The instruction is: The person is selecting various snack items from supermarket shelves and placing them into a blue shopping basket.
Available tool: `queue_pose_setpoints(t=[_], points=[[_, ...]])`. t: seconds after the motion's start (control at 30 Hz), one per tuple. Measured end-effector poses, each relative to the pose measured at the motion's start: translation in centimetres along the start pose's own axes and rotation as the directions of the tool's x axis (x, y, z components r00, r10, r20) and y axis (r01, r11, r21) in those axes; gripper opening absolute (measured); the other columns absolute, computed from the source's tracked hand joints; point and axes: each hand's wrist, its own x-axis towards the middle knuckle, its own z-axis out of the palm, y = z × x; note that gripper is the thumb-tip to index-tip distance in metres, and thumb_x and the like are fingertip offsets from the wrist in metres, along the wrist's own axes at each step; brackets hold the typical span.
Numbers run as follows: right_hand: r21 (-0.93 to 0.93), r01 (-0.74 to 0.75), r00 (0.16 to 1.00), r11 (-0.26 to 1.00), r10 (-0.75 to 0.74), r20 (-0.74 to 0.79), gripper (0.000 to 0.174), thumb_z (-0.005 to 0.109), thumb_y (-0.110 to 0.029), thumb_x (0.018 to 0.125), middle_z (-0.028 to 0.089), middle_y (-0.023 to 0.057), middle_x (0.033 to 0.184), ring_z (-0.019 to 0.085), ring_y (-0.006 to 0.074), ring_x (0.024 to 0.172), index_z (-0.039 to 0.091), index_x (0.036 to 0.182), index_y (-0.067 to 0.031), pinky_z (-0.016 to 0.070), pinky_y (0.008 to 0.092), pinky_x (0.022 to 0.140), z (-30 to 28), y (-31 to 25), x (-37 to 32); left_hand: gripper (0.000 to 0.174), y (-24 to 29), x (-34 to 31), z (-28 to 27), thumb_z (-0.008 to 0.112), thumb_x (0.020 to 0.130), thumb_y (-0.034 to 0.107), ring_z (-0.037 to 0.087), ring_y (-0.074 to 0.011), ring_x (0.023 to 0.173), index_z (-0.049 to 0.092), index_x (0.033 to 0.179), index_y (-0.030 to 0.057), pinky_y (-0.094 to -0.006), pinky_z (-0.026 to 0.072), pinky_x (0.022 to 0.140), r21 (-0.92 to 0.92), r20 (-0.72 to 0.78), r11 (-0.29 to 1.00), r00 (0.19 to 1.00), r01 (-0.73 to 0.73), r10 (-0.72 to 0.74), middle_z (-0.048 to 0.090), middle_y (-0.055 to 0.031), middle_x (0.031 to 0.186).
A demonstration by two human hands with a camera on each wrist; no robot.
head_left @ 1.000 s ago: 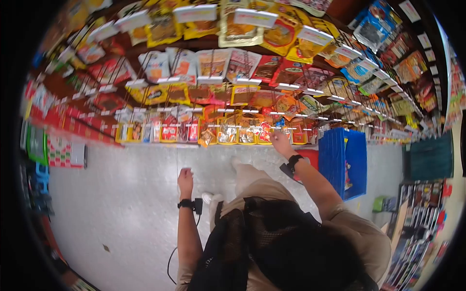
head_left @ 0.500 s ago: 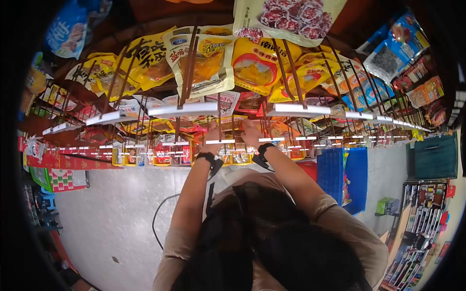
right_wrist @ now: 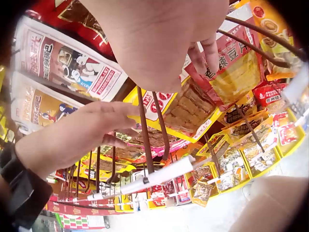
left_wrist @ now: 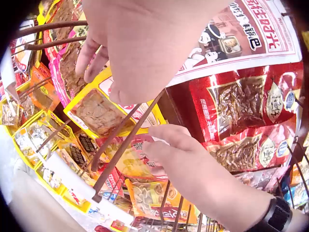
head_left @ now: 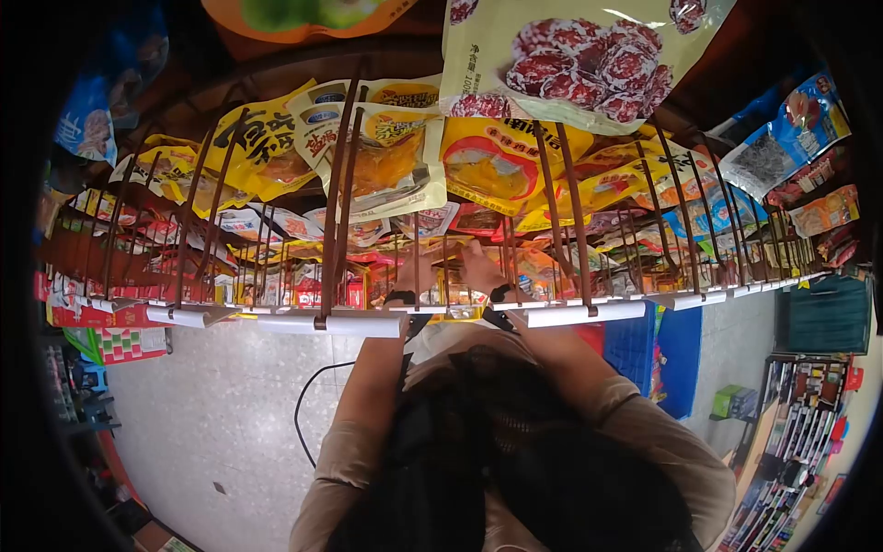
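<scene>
A flat packet with yellow edges and a clear window showing brown food (left_wrist: 96, 113) hangs among the rack's metal hooks. My left hand (left_wrist: 140, 48) is at one side of it, thumb at the packet's edge and fingers bent. At the opposite side, my right hand (right_wrist: 154, 43) has its thumb over the edge and its fingers curled beside it. Both hands grip the packet between them. In the head view the left hand (head_left: 416, 273) and right hand (head_left: 481, 269) appear behind hook rods, with price-tag strips across the wrists.
Brown hooks with white tag holders (head_left: 331, 322) jut out in front of the arms. A red-pink tofu snack bag (right_wrist: 236, 67) and red bags (left_wrist: 241, 106) hang close by. Yellow bins (right_wrist: 260, 159) sit below. A blue crate (head_left: 681, 359) stands on the right.
My left hand has come up from over the floor, and my right hand has moved left from the lower bins; they meet at the packet. The view has drawn closer to the upper hooks.
</scene>
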Motion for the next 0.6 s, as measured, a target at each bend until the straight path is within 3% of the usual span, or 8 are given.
queue_pose_setpoints(t=[0.13,0.27,0.33,0.37,0.43,0.5,0.53,0.6], points=[[0.096,-0.041,0.987,0.995,0.055,-0.150,0.038,0.051,-0.017,0.084,0.048,0.0283,0.122,0.049,0.0417,0.115,0.050,0.113,0.0075,0.0437,0.0453,0.096,2.4,1.7,1.9,0.016,-2.5,-0.3,3.0,0.057,0.073,0.010,0.061,-0.0399,0.078,0.064,0.082,-0.0003,-0.0464,0.0499,0.072,-0.174,0.041,0.985,0.999,-0.022,0.030,0.060,-0.0252,0.091],[0.086,0.017,0.994,0.996,-0.008,-0.113,0.045,0.052,-0.025,0.086,0.050,0.0248,0.120,0.049,0.0408,0.114,0.048,0.118,0.0072,0.0436,0.0445,0.095,2.2,0.6,0.1,0.014,-4.8,-2.7,6.4,0.055,0.074,0.009,0.061,-0.0392,0.076,0.062,0.081,-0.0011,-0.0472,0.0481,0.068,-0.169,0.039,0.985,0.999,-0.030,0.037,0.061,-0.0225,0.083],[0.490,0.081,0.997,0.868,-0.078,-0.027,0.043,0.052,-0.031,0.090,0.051,0.0227,0.118,0.051,0.0382,0.111,0.053,0.114,0.0055,0.0449,0.0412,0.093,3.1,1.5,-1.0,0.013,-5.2,-4.9,6.8,0.056,0.076,0.010,0.061,-0.0358,0.076,0.062,0.080,-0.0002,-0.0451,0.0485,0.067,-0.254,-0.045,0.963,0.995,-0.092,0.083,0.061,-0.0199,0.081],[0.301,0.137,0.981,0.944,-0.171,0.089,0.043,0.051,-0.032,0.091,0.052,0.0223,0.116,0.052,0.0365,0.110,0.055,0.112,0.0050,0.0455,0.0400,0.092,2.9,2.2,-1.8,0.012,-5.2,-6.3,6.8,0.057,0.077,0.011,0.061,-0.0340,0.076,0.062,0.080,0.0003,-0.0441,0.0487,0.067,-0.294,-0.086,0.948,0.991,-0.122,0.102,0.061,-0.0185,0.080],[0.371,0.030,0.959,0.928,-0.131,0.252,0.042,0.050,-0.036,0.093,0.055,0.0190,0.109,0.058,0.0302,0.101,0.059,0.105,0.0031,0.0473,0.0346,0.087,3.9,3.1,-2.7,0.012,-3.6,-7.3,3.7,0.060,0.079,0.013,0.060,-0.0306,0.078,0.064,0.082,0.0016,-0.0395,0.0495,0.070,-0.361,0.036,0.932,0.999,-0.021,0.036,0.061,-0.0157,0.079],[0.672,-0.310,0.915,0.672,0.019,0.402,0.048,0.052,-0.044,0.094,0.059,0.0129,0.101,0.063,0.0217,0.086,0.057,0.112,-0.0003,0.0506,0.0297,0.076,4.5,3.4,-4.4,0.015,-6.7,-8.7,5.8,0.060,0.085,0.014,0.062,-0.0250,0.080,0.066,0.091,0.0025,-0.0353,0.0506,0.072,-0.441,-0.058,0.866,0.971,-0.235,0.234,0.064,-0.0125,0.085],[0.721,-0.504,0.852,0.475,0.137,0.506,0.049,0.052,-0.046,0.095,0.059,0.0112,0.101,0.064,0.0191,0.082,0.056,0.115,-0.0019,0.0511,0.0276,0.073,2.2,1.1,-6.2,0.016,-6.3,-9.2,5.7,0.060,0.085,0.015,0.064,-0.0242,0.080,0.066,0.092,0.0023,-0.0350,0.0518,0.071,-0.559,0.018,0.824,0.992,-0.095,0.127,0.065,-0.0126,0.086],[0.821,-0.409,0.881,0.398,-0.062,0.469,0.050,0.051,-0.044,0.096,0.060,0.0071,0.099,0.062,0.0128,0.083,0.049,0.127,-0.0046,0.0504,0.0240,0.071,3.7,2.8,-8.7,0.018,-4.7,-9.6,5.1,0.062,0.085,0.017,0.066,-0.0227,0.079,0.066,0.094,0.0018,-0.0345,0.0544,0.069,-0.730,0.193,0.657,0.979,0.188,-0.065,0.066,-0.0128,0.087]])
